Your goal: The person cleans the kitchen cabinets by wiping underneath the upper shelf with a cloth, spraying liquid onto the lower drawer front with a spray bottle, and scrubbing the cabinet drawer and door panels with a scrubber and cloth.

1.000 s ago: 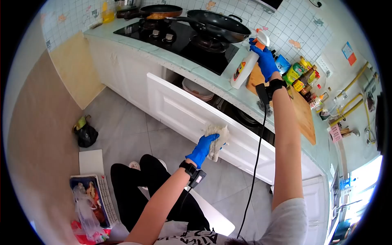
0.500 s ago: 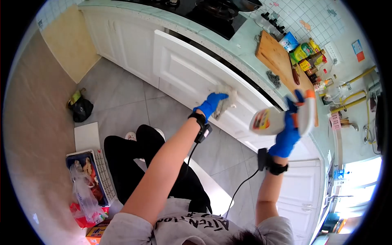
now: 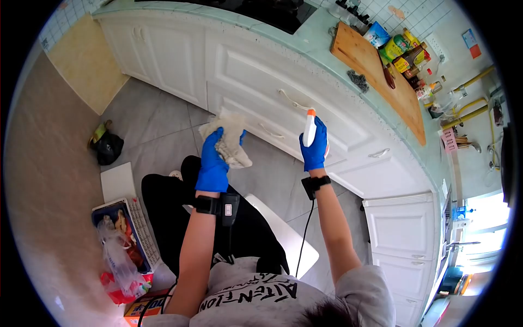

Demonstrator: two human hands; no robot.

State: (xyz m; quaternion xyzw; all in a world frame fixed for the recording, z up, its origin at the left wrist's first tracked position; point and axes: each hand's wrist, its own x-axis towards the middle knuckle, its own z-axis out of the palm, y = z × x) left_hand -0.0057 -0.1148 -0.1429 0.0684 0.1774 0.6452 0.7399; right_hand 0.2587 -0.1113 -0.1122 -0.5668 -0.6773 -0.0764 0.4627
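Observation:
My left hand (image 3: 213,163), in a blue glove, grips a crumpled beige cloth (image 3: 231,143) above the grey floor, apart from the cabinets. The blue-gloved fingers of my right hand (image 3: 314,150) are wrapped round a white spray bottle (image 3: 309,131) with an orange nozzle; its lower body is mostly hidden by the hand. The bottle is in front of a white drawer (image 3: 256,71) whose front sits flush with the cabinet. A curved handle (image 3: 293,101) shows just left of the nozzle.
On the counter (image 3: 327,60) are a wooden cutting board (image 3: 376,71) with a knife, a dark scouring pad (image 3: 358,80) and several bottles. A black bag (image 3: 108,147) and a basket (image 3: 143,234) stand on the floor at the left. A white stool (image 3: 286,229) is beneath me.
The drawer, open before, is now closed. My left hand has drawn the cloth away from its front, leftward. My right hand has brought the spray bottle from the counter side to the drawer front.

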